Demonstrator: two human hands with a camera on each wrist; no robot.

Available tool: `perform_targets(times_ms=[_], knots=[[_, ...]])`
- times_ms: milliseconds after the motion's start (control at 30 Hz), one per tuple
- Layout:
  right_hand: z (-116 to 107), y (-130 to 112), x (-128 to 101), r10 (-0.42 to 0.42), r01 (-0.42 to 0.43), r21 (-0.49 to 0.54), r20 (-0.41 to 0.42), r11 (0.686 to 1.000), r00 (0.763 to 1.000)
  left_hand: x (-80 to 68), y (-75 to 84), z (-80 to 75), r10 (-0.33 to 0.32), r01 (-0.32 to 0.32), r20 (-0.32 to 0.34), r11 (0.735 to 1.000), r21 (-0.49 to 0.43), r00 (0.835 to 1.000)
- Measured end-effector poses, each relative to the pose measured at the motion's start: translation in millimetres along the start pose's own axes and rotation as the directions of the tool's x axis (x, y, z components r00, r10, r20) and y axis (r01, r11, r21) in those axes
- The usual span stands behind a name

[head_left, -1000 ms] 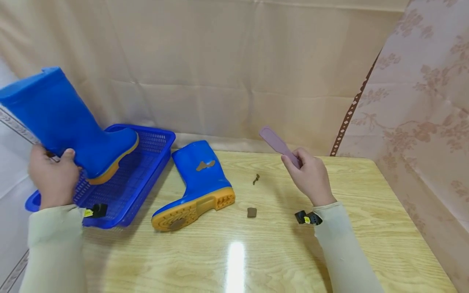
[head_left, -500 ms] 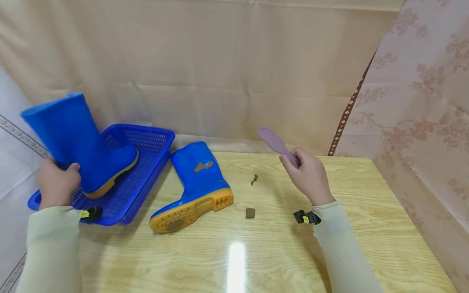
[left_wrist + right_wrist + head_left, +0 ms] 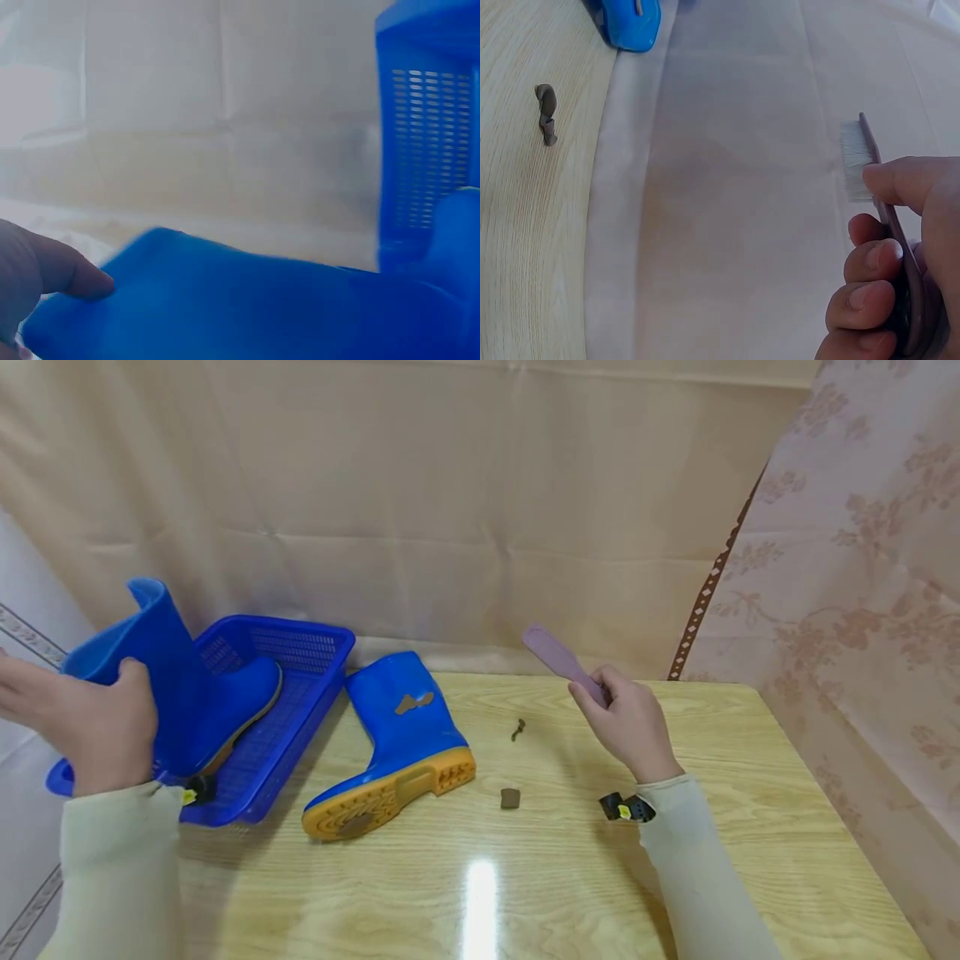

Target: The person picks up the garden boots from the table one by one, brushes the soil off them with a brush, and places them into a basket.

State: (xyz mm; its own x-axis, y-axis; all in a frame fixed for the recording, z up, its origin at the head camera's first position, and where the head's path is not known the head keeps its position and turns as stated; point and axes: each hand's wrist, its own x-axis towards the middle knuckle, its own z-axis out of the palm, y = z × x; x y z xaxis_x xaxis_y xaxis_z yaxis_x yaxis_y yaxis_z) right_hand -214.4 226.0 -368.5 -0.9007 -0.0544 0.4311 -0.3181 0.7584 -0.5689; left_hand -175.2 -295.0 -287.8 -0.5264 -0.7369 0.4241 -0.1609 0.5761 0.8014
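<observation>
I've got the right hand [image 3: 626, 727] curled round a slim mauve plastic brush [image 3: 558, 652], left hand [image 3: 97, 722] straight-fingered, clasping nothing, and the tall blue brown-patched rubber boot [image 3: 397, 750] lies between, nearer the right, shaft toward the desk's [image 3: 750, 827] back edge.

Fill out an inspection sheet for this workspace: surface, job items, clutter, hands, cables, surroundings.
Surface: wood-grain table, with a bright reflection near its front.
Job items: one blue boot sits shaft up in the blue basket; the second boot lies on its side on the table, brown patches on shaft and sole.
Clutter: a brown square piece and a small twisted brown scrap on the table.
Hands: left hand beside the first boot's shaft, fingers extended; right hand grips a purple brush with pale bristles, above the table.
Cables: nothing seen.
Surroundings: beige cloth behind, floral cloth on the right.
</observation>
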Motion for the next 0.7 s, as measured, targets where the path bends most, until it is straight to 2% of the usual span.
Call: perform_targets(times_ms=[33,67,100,133,200,233,267,300,333,367,400,467,533,600,633,667,700], knots=[[0,0,0,0.002,-0.002,-0.002,0.002,1.000,1.000,-3.8,3.2,1.5,0.070,-0.070,-0.039,0.997,-0.013,0.997],[0,0,0,0.002,-0.002,-0.004,0.002,1.000,1.000,-7.8,6.4,3.5,0.147,-0.149,-0.077,0.989,-0.022,0.986],[0,0,0,0.001,-0.001,-0.005,0.001,1.000,1.000,-12.5,10.0,6.9,0.228,-0.236,-0.131,0.970,-0.050,0.965],[0,0,0,0.001,-0.001,-0.007,0.001,1.000,1.000,-17.7,14.0,11.1,0.306,-0.325,-0.183,0.942,-0.082,0.934],[0,1,1,0.001,-0.001,-0.009,0.001,1.000,1.000,-29.4,23.4,21.5,0.448,-0.491,-0.243,0.857,-0.156,0.860],[0,1,1,0.001,-0.001,-0.010,0.000,1.000,1.000,-36.2,28.5,26.6,0.510,-0.553,-0.231,0.812,-0.188,0.828],[0,1,1,0.001,-0.001,-0.011,0.001,1.000,1.000,-43.3,33.9,32.1,0.558,-0.591,-0.196,0.774,-0.228,0.806],[0,1,1,0.002,-0.002,-0.012,0.001,1.000,1.000,-50.6,39.0,37.9,0.595,-0.608,-0.139,0.745,-0.275,0.791],[0,1,1,0.003,-0.003,-0.013,0.000,1.000,1.000,-57.7,43.7,43.3,0.621,-0.601,-0.048,0.732,-0.319,0.782],[0,1,1,0.004,-0.004,-0.014,-0.001,1.000,1.000,-64.7,47.6,48.8,0.634,-0.577,0.062,0.737,-0.353,0.771],[0,1,1,0.005,-0.005,-0.016,-0.002,1.000,1.000,-71.9,51.0,53.7,0.623,-0.534,0.192,0.762,-0.367,0.758],[0,1,1,0.005,-0.005,-0.018,-0.004,1.000,1.000,-83.5,57.2,65.7,0.574,-0.448,0.413,0.816,-0.367,0.707],[0,2,0,0.005,-0.005,-0.021,-0.006,1.000,1.000,-92.1,61.0,78.1,0.513,-0.385,0.589,0.858,-0.339,0.625],[1,2,0,0.006,-0.006,-0.022,-0.003,1.000,1.000,-98.7,61.8,90.0,0.455,-0.354,0.713,0.886,-0.301,0.533],[1,2,0,0.006,-0.006,-0.022,-0.001,1.000,1.000,-101.2,61.3,96.4,0.443,-0.352,0.750,0.888,-0.294,0.491],[1,3,0,0.007,-0.006,-0.023,0.001,1.000,1.000,-103.8,60.6,101.7,0.422,-0.347,0.783,0.895,-0.280,0.457],[1,3,0,0.007,-0.007,-0.023,0.001,1.000,1.000,-106.4,59.3,106.2,0.398,-0.336,0.810,0.904,-0.265,0.430]])
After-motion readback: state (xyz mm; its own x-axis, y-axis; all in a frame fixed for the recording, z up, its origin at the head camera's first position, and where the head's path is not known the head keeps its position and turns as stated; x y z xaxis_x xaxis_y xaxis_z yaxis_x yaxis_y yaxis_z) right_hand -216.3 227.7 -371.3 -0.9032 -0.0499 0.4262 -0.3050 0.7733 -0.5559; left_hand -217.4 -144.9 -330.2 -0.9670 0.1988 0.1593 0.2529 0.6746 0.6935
